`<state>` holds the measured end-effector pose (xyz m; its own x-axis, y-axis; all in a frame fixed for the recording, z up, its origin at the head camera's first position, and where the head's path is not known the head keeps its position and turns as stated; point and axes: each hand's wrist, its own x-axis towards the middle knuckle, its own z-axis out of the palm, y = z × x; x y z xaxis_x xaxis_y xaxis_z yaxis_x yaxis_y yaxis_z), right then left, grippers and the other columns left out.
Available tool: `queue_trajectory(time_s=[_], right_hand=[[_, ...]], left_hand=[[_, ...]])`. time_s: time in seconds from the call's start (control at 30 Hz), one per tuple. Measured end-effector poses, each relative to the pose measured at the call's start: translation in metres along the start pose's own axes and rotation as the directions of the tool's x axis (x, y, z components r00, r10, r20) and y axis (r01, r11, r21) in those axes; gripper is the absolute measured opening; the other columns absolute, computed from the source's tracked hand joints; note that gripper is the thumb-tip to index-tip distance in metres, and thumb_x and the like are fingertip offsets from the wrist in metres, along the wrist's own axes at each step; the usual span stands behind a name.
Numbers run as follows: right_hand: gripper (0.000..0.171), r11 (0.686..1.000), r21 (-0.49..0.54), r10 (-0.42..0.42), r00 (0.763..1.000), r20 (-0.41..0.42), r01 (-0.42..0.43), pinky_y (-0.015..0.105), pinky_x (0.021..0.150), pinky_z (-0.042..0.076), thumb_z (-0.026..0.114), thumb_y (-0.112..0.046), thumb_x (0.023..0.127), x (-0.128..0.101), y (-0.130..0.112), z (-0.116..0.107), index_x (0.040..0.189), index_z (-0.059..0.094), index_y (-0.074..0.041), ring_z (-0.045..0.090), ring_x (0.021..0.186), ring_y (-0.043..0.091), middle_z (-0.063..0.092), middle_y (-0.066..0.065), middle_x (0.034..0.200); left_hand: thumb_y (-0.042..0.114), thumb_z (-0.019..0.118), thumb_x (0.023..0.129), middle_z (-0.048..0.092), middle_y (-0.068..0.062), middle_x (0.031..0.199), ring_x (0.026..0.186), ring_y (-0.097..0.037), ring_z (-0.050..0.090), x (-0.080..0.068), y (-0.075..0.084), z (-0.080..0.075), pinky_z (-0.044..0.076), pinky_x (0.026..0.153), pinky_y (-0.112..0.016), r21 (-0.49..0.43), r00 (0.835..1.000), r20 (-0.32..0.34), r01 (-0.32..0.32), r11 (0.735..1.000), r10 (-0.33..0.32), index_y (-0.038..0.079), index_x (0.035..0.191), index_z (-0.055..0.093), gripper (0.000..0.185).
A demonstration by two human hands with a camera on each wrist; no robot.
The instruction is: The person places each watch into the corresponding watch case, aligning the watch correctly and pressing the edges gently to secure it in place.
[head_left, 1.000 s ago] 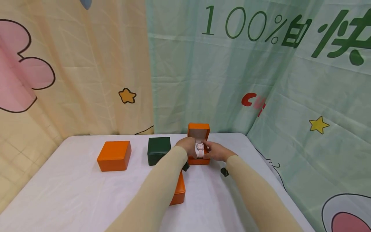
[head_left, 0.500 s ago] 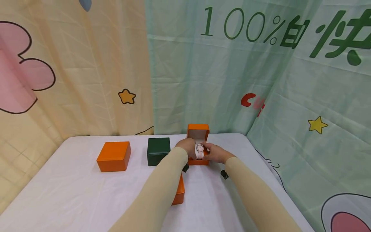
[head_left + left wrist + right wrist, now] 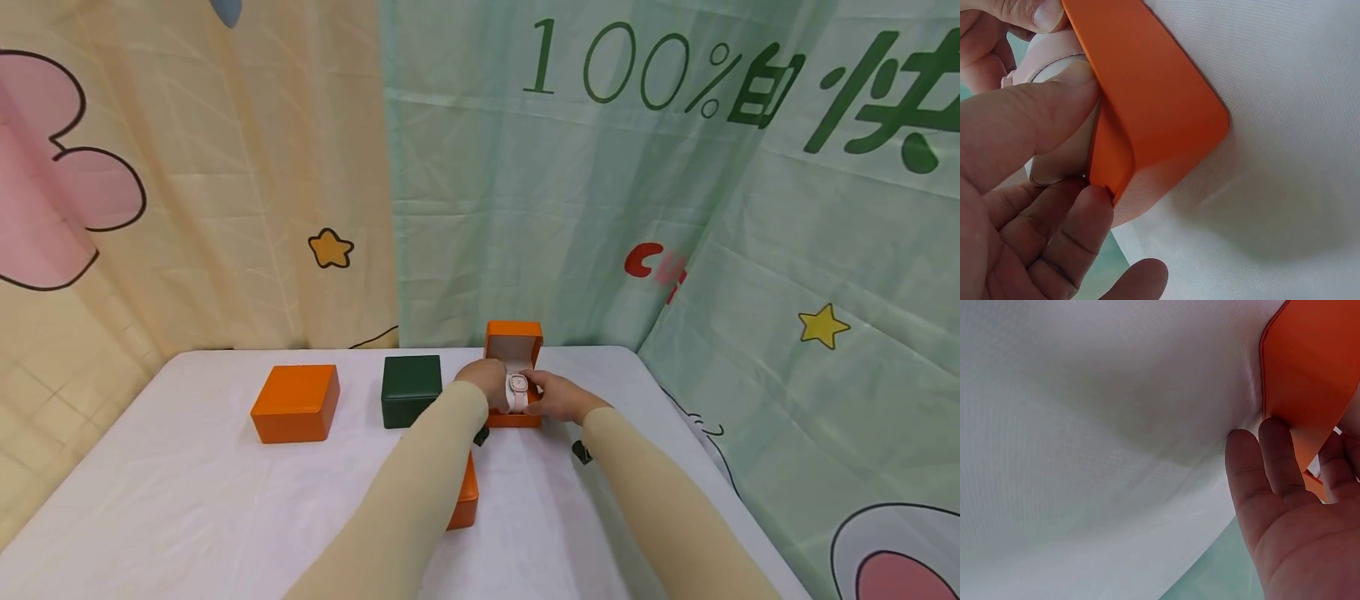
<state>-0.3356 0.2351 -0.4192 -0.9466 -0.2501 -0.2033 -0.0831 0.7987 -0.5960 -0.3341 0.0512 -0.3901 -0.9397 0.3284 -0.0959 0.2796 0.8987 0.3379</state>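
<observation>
A wristwatch with a white-pink strap stands in an orange watch box whose lid is raised, at the far edge of the table. My left hand holds it from the left; in the left wrist view its thumb lies on the pale cushion inside the pink strap, other fingers curled beneath. From the right my right hand pinches the watch between thumb and forefinger. In the right wrist view two of its fingers rest by the box's outer wall.
A closed dark green box stands left of the open one. Farther left is a closed orange box. Another orange box, partly hidden by the left sleeve, lies nearer. White cloth covers the table; printed curtains hang behind.
Both hands stay at the watch in the open box, with barely any movement; the watch sits very slightly lower than a second ago. The head view shifts a little.
</observation>
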Motion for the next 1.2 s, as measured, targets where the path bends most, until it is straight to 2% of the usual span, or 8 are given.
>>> queue_trajectory(time_s=[0.23, 0.47, 0.97, 1.2], right_hand=[[0.075, 1.0, -0.003, -0.026, 1.0, 0.01, 0.026, 0.055, 0.127, 0.032, 0.077, -0.014, 0.096, -0.003, -0.002, -0.001, 0.162, 0.042, -0.017, 0.046, 0.141, 0.034, 0.048, 0.013, 0.159], [0.074, 1.0, 0.009, -0.016, 1.0, 0.014, 0.015, 0.055, 0.128, 0.032, 0.077, -0.014, 0.096, -0.004, -0.003, -0.002, 0.162, 0.042, -0.018, 0.045, 0.141, 0.033, 0.048, 0.012, 0.16], [0.075, 0.999, 0.034, -0.012, 1.0, 0.025, 0.012, 0.054, 0.128, 0.031, 0.076, -0.014, 0.097, -0.004, -0.001, -0.002, 0.163, 0.04, -0.017, 0.044, 0.14, 0.033, 0.047, 0.013, 0.16], [0.074, 1.0, 0.001, -0.029, 0.999, 0.027, 0.029, 0.054, 0.128, 0.032, 0.076, -0.013, 0.096, -0.005, -0.003, -0.004, 0.162, 0.042, -0.016, 0.045, 0.139, 0.033, 0.048, 0.013, 0.158]], left_hand=[[0.025, 0.094, 0.078, 0.071, 0.0, 0.09, 0.08, -0.021, 0.061, -0.001, 0.001, -0.001, 0.057, 0.077, -0.034, 0.0, 1.0, -0.001, 0.009, 1.0, -0.009, 0.01, 0.103, 0.077, 0.034], [0.024, 0.093, 0.079, 0.073, -0.001, 0.091, 0.079, -0.021, 0.061, -0.009, 0.003, -0.005, 0.057, 0.078, -0.034, 0.001, 1.0, -0.016, -0.015, 1.0, 0.015, 0.009, 0.103, 0.077, 0.032], [0.024, 0.095, 0.075, 0.071, 0.001, 0.085, 0.077, -0.021, 0.061, 0.004, -0.001, 0.001, 0.056, 0.074, -0.034, -0.025, 1.0, -0.006, -0.002, 1.0, 0.002, 0.011, 0.098, 0.077, 0.032], [0.023, 0.092, 0.08, 0.071, 0.0, 0.086, 0.077, -0.021, 0.059, -0.005, 0.002, -0.003, 0.055, 0.074, -0.033, -0.001, 1.0, -0.013, -0.009, 1.0, 0.009, 0.01, 0.099, 0.078, 0.028]])
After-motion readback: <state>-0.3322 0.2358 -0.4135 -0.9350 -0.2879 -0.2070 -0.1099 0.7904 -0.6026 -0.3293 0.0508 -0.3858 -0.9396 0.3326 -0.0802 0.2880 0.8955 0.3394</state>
